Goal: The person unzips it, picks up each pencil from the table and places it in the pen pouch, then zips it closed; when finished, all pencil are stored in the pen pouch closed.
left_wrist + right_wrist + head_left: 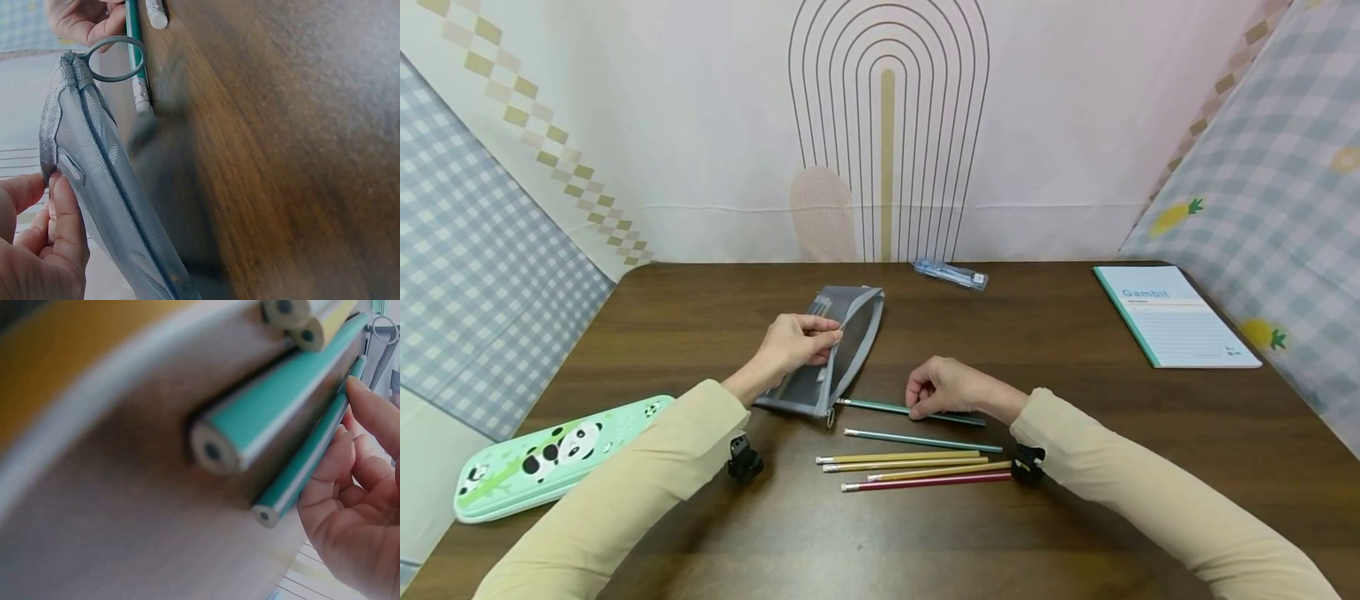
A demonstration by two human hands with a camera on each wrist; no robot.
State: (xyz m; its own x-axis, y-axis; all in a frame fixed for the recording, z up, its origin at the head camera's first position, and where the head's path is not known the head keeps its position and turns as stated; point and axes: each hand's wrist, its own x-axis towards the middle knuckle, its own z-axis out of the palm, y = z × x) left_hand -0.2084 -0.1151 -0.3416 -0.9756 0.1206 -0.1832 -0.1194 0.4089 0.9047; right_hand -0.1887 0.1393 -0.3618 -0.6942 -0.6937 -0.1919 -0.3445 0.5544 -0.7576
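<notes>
Mesh pouch (857,343) was pinched by left hand (792,342), round teal pencil (880,407) by right hand (947,387); notebook (1180,325) was marked "Gambit".

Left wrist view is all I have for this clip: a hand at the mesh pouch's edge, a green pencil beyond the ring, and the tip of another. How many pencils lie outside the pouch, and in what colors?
Observer: Six outside the mesh pouch, by the head view: two green pencils, three yellow pencils and one red pencil.
Operator: Are the green ones sharpened? I can't see their far ends.
Observer: No. The right wrist view shows both cut flat at the end nearest that camera.
</notes>
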